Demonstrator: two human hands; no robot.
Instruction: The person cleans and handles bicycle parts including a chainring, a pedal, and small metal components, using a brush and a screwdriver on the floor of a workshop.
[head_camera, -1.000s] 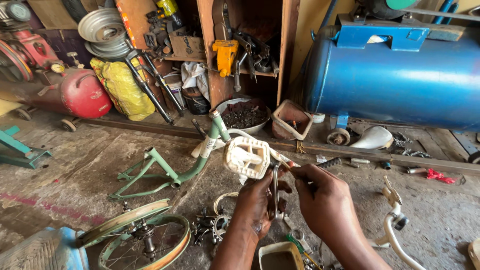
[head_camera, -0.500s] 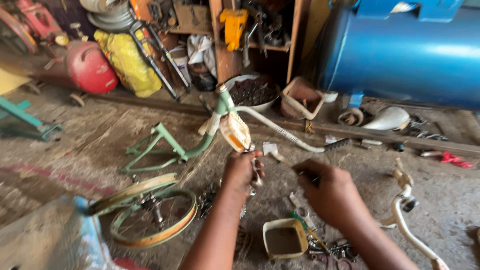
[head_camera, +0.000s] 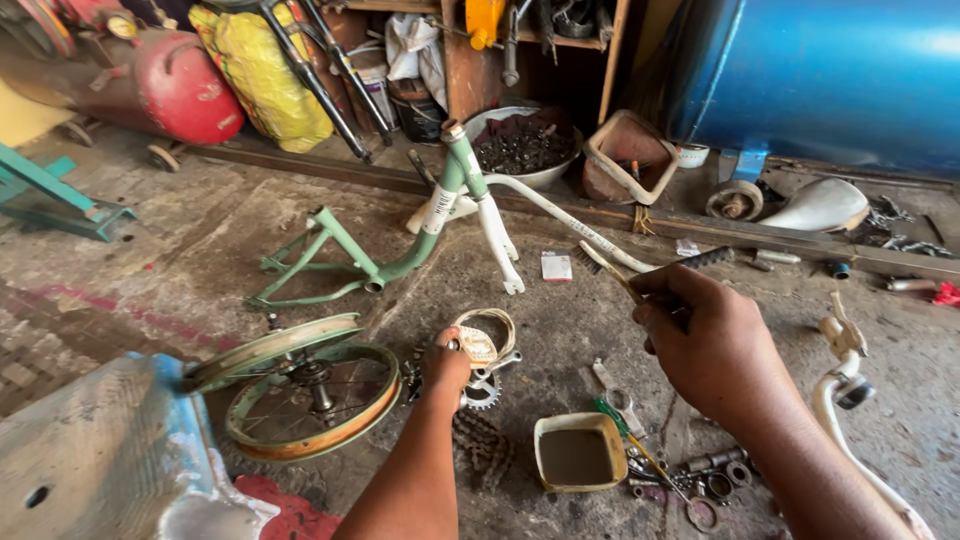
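Note:
My left hand (head_camera: 446, 368) reaches down to the floor and grips a white pedal (head_camera: 480, 344) on a crank with a toothed chainring (head_camera: 484, 388). My right hand (head_camera: 706, 340) is raised over the floor, closed around a small brush (head_camera: 608, 271) whose bristled end points up and left. A green bicycle frame (head_camera: 400, 235) with a white fork (head_camera: 492, 226) lies beyond my hands. Two rims, one with spokes (head_camera: 300, 390), lie to the left of the left hand.
A square tin of dark liquid (head_camera: 578, 452) sits between my arms, with spanners, washers and small parts (head_camera: 690, 472) beside it. A white handlebar piece (head_camera: 850, 400) lies right. Behind are a bowl of metal parts (head_camera: 522, 148), a red tank (head_camera: 170, 85), a blue tank (head_camera: 830, 70) and a yellow sack (head_camera: 262, 70).
My left hand has lowered the white pedal and crank from in front of me down to the floor beside the rims. My right hand has stayed raised with the brush.

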